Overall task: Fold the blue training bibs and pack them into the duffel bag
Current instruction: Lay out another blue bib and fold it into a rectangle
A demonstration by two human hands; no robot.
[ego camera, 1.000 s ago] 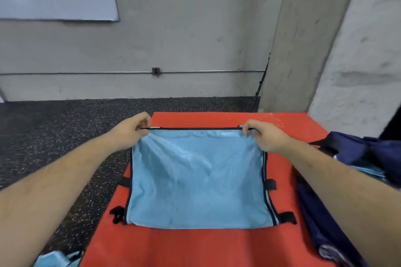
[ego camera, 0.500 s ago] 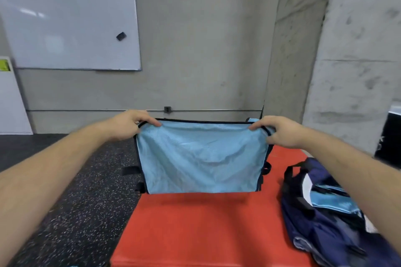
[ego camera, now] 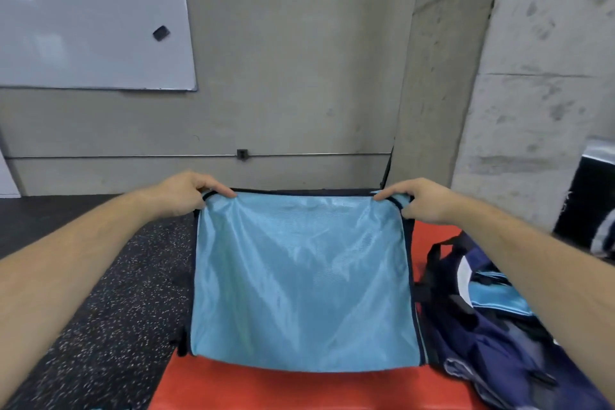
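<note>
The blue bib has come up off the red tabletop since a second ago. It was lying flat, and now it hangs between my hands with its bottom edge just above the surface. My left hand pinches the top left corner and my right hand the top right, fingers curled over the black trim.

Progress-wise, the duffel bag sits open just to the right with at least one packed bib showing inside. This one looks part folded to me and still needs finishing and packing. No idea how many are left.

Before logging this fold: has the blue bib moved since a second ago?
Yes: the blue bib rose from lying flat on the red mat to hanging.
</note>
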